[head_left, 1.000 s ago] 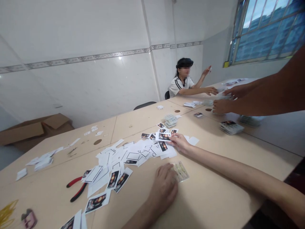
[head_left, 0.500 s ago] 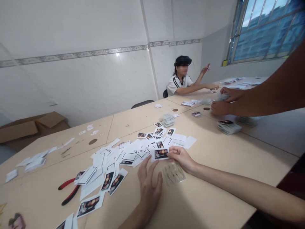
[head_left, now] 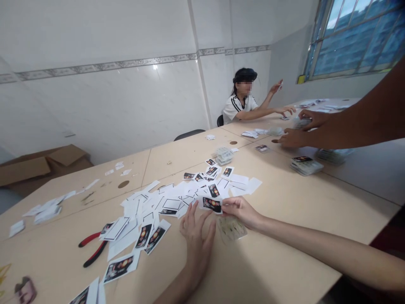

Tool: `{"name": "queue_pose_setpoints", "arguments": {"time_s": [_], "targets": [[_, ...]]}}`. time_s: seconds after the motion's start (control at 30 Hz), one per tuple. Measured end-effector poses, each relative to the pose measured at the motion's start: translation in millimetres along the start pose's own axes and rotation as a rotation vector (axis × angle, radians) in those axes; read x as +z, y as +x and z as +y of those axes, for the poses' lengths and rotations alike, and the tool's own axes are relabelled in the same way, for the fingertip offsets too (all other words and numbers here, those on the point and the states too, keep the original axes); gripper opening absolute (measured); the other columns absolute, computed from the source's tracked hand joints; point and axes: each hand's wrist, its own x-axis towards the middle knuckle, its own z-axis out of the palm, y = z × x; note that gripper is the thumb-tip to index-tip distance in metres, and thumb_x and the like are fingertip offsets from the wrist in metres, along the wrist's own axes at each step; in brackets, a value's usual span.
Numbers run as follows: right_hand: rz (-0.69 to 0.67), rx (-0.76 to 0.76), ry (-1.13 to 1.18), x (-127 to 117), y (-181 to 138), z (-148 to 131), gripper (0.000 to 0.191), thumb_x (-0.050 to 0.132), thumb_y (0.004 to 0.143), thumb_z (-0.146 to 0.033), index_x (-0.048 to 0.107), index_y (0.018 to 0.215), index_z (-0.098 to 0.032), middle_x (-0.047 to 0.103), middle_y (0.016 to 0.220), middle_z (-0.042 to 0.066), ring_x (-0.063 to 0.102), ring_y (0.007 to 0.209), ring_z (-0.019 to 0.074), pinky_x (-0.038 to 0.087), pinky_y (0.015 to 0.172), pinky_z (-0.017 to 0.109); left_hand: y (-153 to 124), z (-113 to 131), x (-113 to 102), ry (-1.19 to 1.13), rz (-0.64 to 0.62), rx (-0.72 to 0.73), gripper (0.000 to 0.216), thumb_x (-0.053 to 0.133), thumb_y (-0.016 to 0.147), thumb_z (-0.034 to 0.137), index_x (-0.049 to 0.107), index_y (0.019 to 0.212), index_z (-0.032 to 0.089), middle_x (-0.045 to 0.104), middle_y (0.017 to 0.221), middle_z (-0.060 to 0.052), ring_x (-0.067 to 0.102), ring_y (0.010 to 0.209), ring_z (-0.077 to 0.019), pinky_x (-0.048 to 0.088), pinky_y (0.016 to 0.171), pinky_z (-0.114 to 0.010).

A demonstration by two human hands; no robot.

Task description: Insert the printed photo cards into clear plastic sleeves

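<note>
My right hand (head_left: 243,212) pinches the right edge of a small printed card (head_left: 211,205), dark with an orange and white design. My left hand (head_left: 198,240) is open, its fingers spread at the card's left and lower edge; whether a fingertip touches it I cannot tell. Just below the card lies a flat clear plastic pack (head_left: 232,228) with small greenish items inside, partly covered by my right hand. Spread beyond my hands is a loose heap of white and dark printed cards (head_left: 171,204).
Red-and-black-handled pliers (head_left: 95,250) lie left of the heap. Stacked clear packs (head_left: 223,156) stand behind it, with another stack (head_left: 305,166) to the right. A co-worker's arms (head_left: 341,122) reach in from the right; another person (head_left: 242,101) sits at the far side. A cardboard box (head_left: 47,166) is at left.
The held card has tilted slightly, its right end now lower. My left fingers have shifted a little around its left side. The seated person's hands have moved slightly.
</note>
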Motion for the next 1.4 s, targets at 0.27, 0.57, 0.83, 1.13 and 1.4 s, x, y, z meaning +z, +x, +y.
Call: {"name": "queue_pose_setpoints", "arguments": {"time_s": [0.27,0.57,0.83,1.13,1.4], "targets": [[-0.044,-0.012,-0.119,1.1,-2.2,7.0,0.028,0.07,0.056,-0.028,0.06,0.078,-0.014,0.061,0.068,0.001,0.057,0.063,0.0118,0.044,0.061,0.025,1.3,0.6,0.1,-0.067,-0.031,0.034,0.014,0.044,0.077,0.027,0.056,0.08,0.022,0.041,0.123,-0.009,0.028,0.119,-0.0264,0.024,0.089,-0.049],[-0.115,-0.116,-0.32,4.7,-7.4,0.9,0.017,0.063,0.065,-0.029,0.062,0.074,-0.015,0.061,0.068,0.001,0.055,0.063,0.0108,0.042,0.061,0.023,1.0,-1.0,2.4,-0.099,-0.08,0.09,0.016,0.04,0.079,0.022,0.056,0.08,0.021,0.04,0.124,-0.009,0.028,0.119,-0.024,0.027,0.09,-0.048],[-0.121,-0.113,-0.266,4.4,-7.3,0.4,0.017,0.062,0.067,-0.027,0.058,0.076,-0.014,0.057,0.067,0.0,0.052,0.061,0.0088,0.04,0.058,0.022,2.4,-1.7,1.0,-0.164,-0.093,0.026,0.015,0.039,0.079,0.023,0.054,0.081,0.02,0.041,0.124,-0.008,0.031,0.118,-0.0232,0.028,0.092,-0.047],[0.014,-0.04,-0.134,-1.8,-0.4,4.2,0.023,0.064,0.062,-0.033,0.054,0.075,-0.016,0.053,0.063,-0.003,0.051,0.058,0.0091,0.042,0.057,0.023,2.2,0.4,1.4,-0.21,-0.03,0.009,0.007,0.044,0.077,0.02,0.05,0.077,0.019,0.039,0.124,-0.009,0.025,0.121,-0.0242,0.027,0.093,-0.048],[0.063,-0.055,-0.138,-3.0,-0.6,-2.0,0.019,0.061,0.065,-0.031,0.054,0.076,-0.016,0.053,0.058,-0.003,0.051,0.051,0.0086,0.04,0.053,0.022,2.4,2.5,-0.9,-0.215,-0.009,-0.003,0.007,0.043,0.077,0.019,0.049,0.074,0.018,0.036,0.127,-0.009,0.02,0.124,-0.0244,0.026,0.095,-0.047]]}}
